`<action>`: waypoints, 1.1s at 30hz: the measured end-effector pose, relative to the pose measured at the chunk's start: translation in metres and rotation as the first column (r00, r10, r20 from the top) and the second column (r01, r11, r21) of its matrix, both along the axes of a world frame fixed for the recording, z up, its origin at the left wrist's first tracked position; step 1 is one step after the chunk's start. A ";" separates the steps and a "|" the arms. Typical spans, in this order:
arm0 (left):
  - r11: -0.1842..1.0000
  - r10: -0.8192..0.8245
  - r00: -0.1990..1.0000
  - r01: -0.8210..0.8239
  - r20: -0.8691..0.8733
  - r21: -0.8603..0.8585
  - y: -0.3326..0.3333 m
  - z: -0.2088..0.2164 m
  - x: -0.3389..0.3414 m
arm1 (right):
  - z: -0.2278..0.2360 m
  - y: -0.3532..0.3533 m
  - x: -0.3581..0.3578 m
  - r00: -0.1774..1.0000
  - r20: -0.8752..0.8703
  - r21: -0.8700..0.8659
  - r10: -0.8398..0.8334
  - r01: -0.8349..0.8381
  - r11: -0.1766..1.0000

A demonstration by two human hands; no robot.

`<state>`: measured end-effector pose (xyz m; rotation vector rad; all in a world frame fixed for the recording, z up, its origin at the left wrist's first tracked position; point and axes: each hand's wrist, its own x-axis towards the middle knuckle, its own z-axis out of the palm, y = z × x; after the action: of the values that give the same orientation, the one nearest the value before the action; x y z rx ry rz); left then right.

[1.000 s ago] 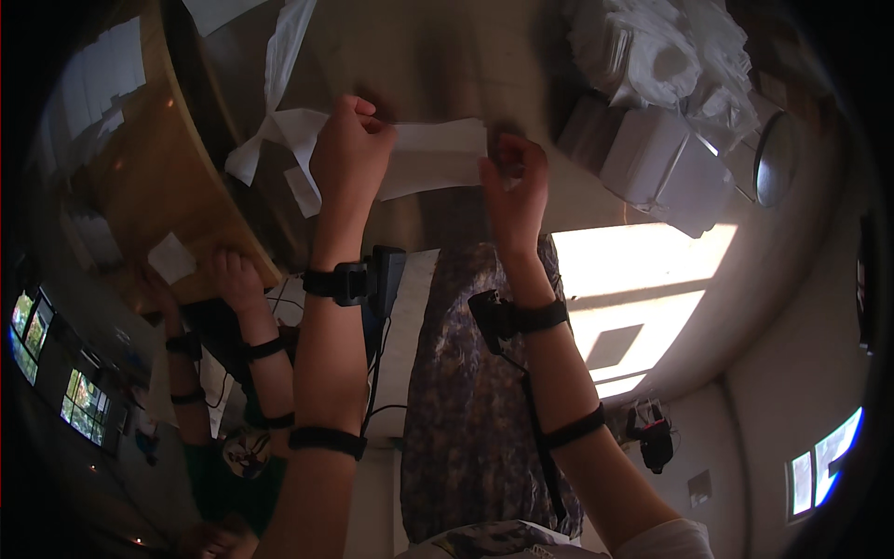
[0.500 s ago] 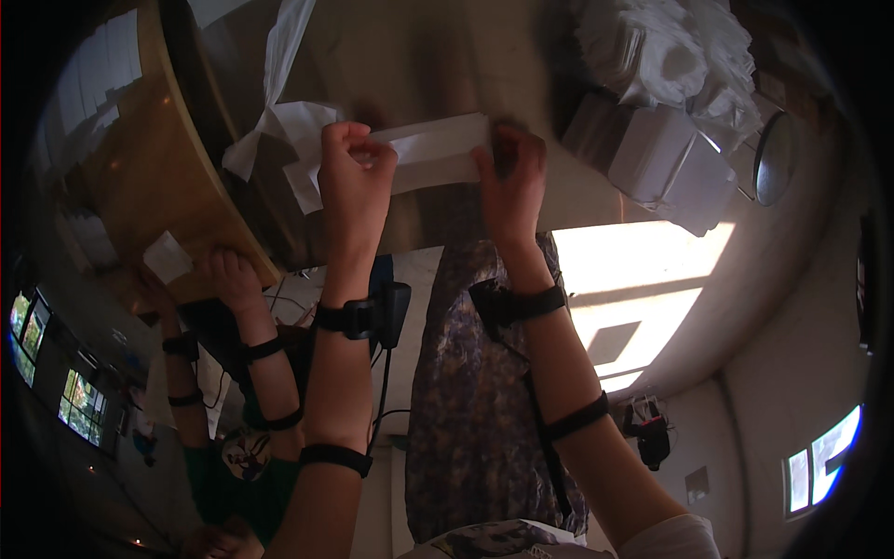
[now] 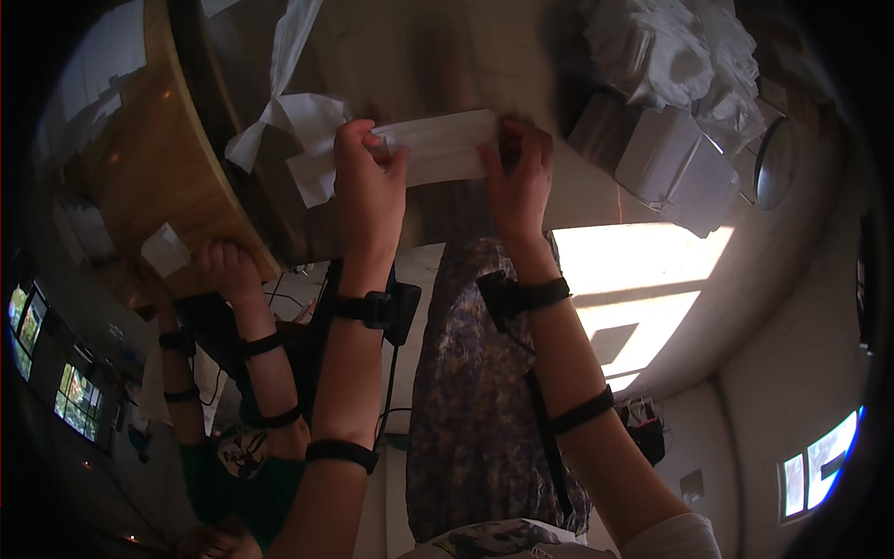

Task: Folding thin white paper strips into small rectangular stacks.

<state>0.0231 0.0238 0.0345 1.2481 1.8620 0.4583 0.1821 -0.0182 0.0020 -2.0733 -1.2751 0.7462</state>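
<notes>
A folded white paper piece (image 3: 447,147), long and narrow, stretches between my hands just above the brown table (image 3: 391,47). My left hand (image 3: 370,182) pinches its left end between thumb and curled fingers. At the opposite end my right hand (image 3: 520,177) grips it, thumb on the near side and fingers partly hidden in shadow behind. Crumpled white sheets (image 3: 312,116) lie beside my left hand, one long strip of them running away from me.
Stacks of white paper (image 3: 656,154) and a heap of white plastic-like bundles (image 3: 647,56) stand at the right, near a round metal-rimmed object (image 3: 775,163). Leftward, a co-worker's hands (image 3: 231,270) are at a wooden table (image 3: 158,121) with a small white piece (image 3: 166,250).
Both my hands have shifted slightly right, the left one more. The paper piece between them now lies flatter and shows more of its face.
</notes>
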 end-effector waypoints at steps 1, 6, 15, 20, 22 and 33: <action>1.000 -0.011 0.999 0.011 -0.053 0.010 0.000 -0.002 0.000 | 0.000 0.002 0.000 1.000 -0.001 0.005 0.008 -0.008 1.000; 0.994 -0.041 0.990 0.054 -0.137 0.094 -0.010 -0.006 0.000 | 0.025 0.007 -0.020 0.984 -0.176 0.045 -0.020 0.029 0.999; 0.946 0.042 0.970 0.039 -0.241 0.323 -0.023 -0.005 -0.022 | 0.008 0.018 -0.039 0.355 -0.887 -0.299 -0.294 0.042 0.953; 0.874 0.423 0.905 -0.390 -0.056 0.291 -0.017 -0.008 -0.077 | 0.018 0.019 -0.045 0.379 -0.894 -0.253 -0.240 0.017 0.967; 0.897 0.415 0.909 -0.402 -0.037 0.182 -0.005 -0.013 -0.080 | 0.021 0.019 -0.042 0.382 -0.893 -0.254 -0.240 0.014 0.967; 0.891 0.092 0.974 0.012 -0.206 0.453 0.002 0.026 -0.051 | 0.064 0.039 -0.086 0.641 -0.767 -0.202 -0.029 -0.199 0.959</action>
<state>-0.0278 0.0253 0.0605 1.6250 2.0422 0.8431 0.0957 0.0206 0.0660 -1.5480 -0.7904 1.7061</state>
